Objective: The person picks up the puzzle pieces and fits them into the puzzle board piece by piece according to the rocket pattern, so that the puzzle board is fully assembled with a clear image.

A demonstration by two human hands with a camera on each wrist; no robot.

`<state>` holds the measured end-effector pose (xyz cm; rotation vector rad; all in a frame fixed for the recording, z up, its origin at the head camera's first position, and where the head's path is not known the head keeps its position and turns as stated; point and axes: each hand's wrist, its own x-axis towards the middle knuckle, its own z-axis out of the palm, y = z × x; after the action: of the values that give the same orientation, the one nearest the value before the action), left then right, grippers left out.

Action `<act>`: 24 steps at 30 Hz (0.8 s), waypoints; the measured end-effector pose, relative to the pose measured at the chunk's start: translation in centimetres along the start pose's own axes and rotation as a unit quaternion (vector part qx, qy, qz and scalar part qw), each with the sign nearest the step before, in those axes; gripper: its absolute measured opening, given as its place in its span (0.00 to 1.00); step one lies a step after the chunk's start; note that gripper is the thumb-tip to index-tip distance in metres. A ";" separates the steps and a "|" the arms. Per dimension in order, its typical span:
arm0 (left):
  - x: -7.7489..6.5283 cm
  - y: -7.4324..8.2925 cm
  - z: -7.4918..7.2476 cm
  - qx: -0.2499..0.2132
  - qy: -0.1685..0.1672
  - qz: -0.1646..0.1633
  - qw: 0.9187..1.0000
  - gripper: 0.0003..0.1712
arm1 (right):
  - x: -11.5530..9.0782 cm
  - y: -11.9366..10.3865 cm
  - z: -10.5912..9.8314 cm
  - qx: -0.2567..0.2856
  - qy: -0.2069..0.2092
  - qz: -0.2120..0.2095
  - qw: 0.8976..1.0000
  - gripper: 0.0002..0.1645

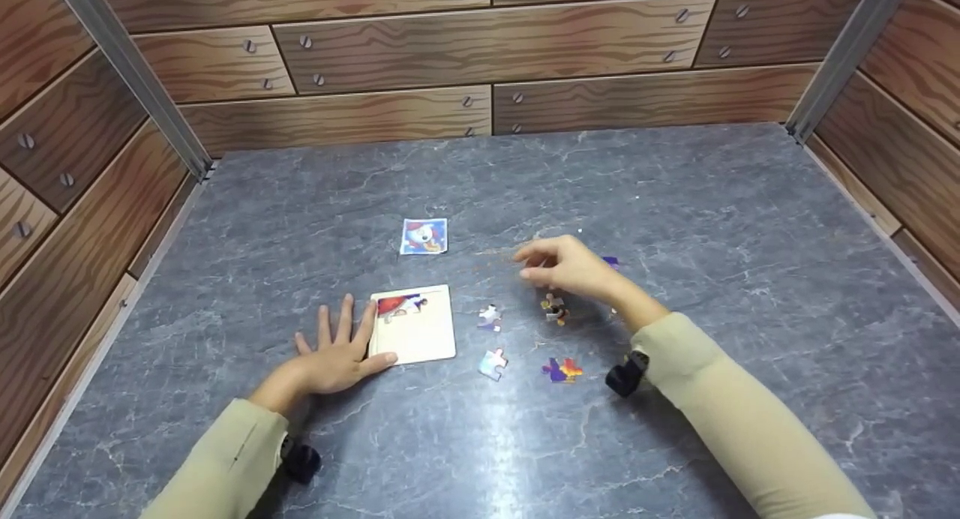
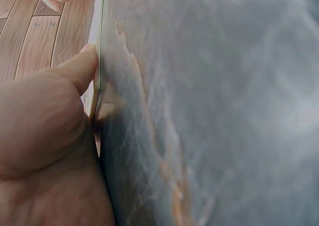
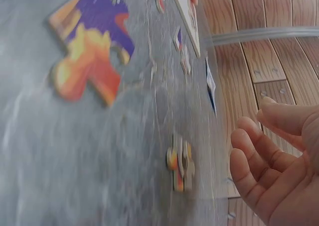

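Observation:
A pale square puzzle tray (image 1: 416, 339) lies on the table, with a red, white and purple section of picture (image 1: 401, 306) along its top edge. Spread flat, my left hand (image 1: 330, 360) steadies the tray's left side, index finger and thumb on its border. My right hand (image 1: 570, 268) hovers over the table right of the tray, its fingers loosely bent and nothing visible between them. Close below it lies a yellow and dark puzzle piece (image 1: 555, 309). The right wrist view shows the thumb and fingertips (image 3: 240, 136) apart.
Between tray and right arm lie a white and purple piece (image 1: 490, 317), a light blue piece (image 1: 493, 364) and a purple and orange piece (image 1: 562, 370). A purple piece (image 1: 610, 262) is partly hidden behind the right wrist. Above the tray lies a small picture card (image 1: 424, 237).

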<state>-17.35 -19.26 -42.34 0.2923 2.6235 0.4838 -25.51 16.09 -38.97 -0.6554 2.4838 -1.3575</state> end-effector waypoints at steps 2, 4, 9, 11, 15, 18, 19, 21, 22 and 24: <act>0.1 0.0 0.1 0.000 0.000 0.003 1.000 0.54 | -0.4 0.4 -0.5 0.001 0.009 0.005 1.000 0.20; 0.1 0.1 0.1 0.000 0.000 0.004 1.000 0.54 | -0.7 0.7 -1.0 0.002 0.015 0.009 1.000 0.20; 0.0 0.1 0.0 0.000 -0.003 0.003 1.000 0.54 | -1.6 1.5 -2.4 -0.004 0.027 0.013 1.000 0.20; -0.1 0.0 0.0 -0.002 -0.003 0.002 1.000 0.54 | -2.0 1.7 -3.0 -0.008 0.032 0.020 0.999 0.21; -0.1 0.0 0.0 -0.006 -0.008 0.002 1.000 0.54 | -2.9 2.1 -4.0 -0.011 0.043 0.041 0.998 0.21; -0.1 0.0 -0.1 -0.007 -0.010 0.001 1.000 0.54 | -3.5 2.6 -4.8 -0.012 0.051 0.050 0.997 0.21; -0.1 0.1 -0.1 -0.006 -0.010 0.001 1.000 0.54 | -3.7 2.8 -5.0 -0.014 0.054 0.052 0.997 0.21; -0.1 0.1 -0.1 -0.005 -0.009 0.003 1.000 0.54 | -4.1 3.1 -5.5 -0.018 0.060 0.054 0.997 0.21; -0.1 0.1 -0.1 -0.005 -0.009 0.004 1.000 0.54 | -4.3 3.3 -5.8 -0.021 0.063 0.054 0.996 0.20; -0.1 0.1 0.0 -0.004 -0.007 0.006 1.000 0.54 | -4.6 3.8 -6.3 -0.027 0.069 0.055 0.996 0.20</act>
<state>-17.25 -19.23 -42.26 0.3069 2.6076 0.4940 -25.06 24.76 -38.78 -0.4408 2.6296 -1.3429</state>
